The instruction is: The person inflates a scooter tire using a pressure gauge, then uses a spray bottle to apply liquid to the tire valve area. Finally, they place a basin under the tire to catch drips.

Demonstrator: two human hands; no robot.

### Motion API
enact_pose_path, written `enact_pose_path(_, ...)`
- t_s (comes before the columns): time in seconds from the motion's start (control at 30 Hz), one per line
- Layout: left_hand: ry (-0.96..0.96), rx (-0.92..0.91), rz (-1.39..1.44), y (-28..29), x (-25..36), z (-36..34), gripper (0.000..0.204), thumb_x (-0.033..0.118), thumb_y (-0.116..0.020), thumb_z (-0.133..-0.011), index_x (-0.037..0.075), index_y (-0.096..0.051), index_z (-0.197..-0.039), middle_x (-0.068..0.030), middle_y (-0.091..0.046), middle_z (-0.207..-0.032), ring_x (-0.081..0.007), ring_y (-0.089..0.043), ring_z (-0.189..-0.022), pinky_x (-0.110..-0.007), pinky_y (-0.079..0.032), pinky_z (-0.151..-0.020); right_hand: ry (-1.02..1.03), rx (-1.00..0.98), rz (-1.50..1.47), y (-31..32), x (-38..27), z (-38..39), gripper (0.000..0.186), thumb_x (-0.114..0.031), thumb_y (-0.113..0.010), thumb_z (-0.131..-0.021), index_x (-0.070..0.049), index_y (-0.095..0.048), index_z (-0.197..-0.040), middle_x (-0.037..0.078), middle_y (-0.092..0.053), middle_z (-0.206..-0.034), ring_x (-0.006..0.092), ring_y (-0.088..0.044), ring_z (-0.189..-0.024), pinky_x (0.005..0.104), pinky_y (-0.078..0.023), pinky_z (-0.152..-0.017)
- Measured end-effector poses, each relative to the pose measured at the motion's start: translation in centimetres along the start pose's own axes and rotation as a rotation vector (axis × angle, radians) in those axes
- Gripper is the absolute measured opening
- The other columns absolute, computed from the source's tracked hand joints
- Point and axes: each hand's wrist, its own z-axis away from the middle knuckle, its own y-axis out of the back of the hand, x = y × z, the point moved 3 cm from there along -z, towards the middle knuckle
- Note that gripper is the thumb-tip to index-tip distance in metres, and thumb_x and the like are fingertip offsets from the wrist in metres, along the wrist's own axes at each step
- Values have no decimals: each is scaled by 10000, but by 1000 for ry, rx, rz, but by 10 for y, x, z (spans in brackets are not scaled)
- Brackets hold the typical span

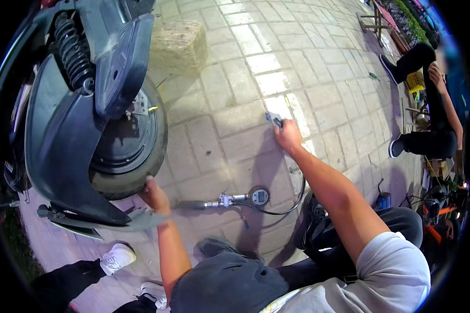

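Observation:
My right hand (pixel 288 134) is closed round a dark air-hose nozzle (pixel 277 122) with a blue tip, held above the paving right of the wheel. My left hand (pixel 154 194) is at the lower edge of the scooter's black tire (pixel 156 151); its fingers are blurred and partly hidden. A yellow valve piece (pixel 152 108) shows on the wheel (pixel 128 155), below a coiled shock absorber (pixel 70 49). Between my hands a digital pressure gauge (pixel 260 196) with a metal fitting (pixel 224 201) lies on the ground, its black hose (pixel 274 211) curving up toward my right hand.
A weathered block (pixel 177 49) stands behind the wheel on brick paving (pixel 235 83). A seated person (pixel 431 135) is at the right, near a yellow object (pixel 415 81) and a blue can (pixel 383 200). Another person's white shoe (pixel 117 259) is at lower left.

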Motion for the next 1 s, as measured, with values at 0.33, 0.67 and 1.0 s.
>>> enact_pose_path(0.33,64,208,-47,13,69,-27,677,352,-656,-839,-116,-435,-1275,-215,-479,-1335,-282,-508,-1157,-374,-369,-1014,459,-461,-456,43,-204,63,277,-118,-534,-806,34,-618,-1022,287,-631,-920,416,-613,-902,463,-496,-804)
enact_pose_path(0.67,-39,4,112,12,56,-32,683,312,-705,-795,-59,-440,-1304,-135,-483,-1343,-257,-477,-1185,-368,-333,-1039,645,-413,-308,8,-254,94,292,-77,-550,-745,-8,-626,-1019,205,-601,-987,422,-591,-906,477,-475,-833)
enact_pose_path(1.0,156,-78,226,-8,41,-10,689,94,-733,-806,-22,-353,-1369,-149,-478,-1340,-224,-486,-1181,-355,-350,-1024,556,-708,-541,11,-311,98,307,-216,-693,-751,59,-644,-878,217,-669,-803,341,-669,-752,407,-524,-694)
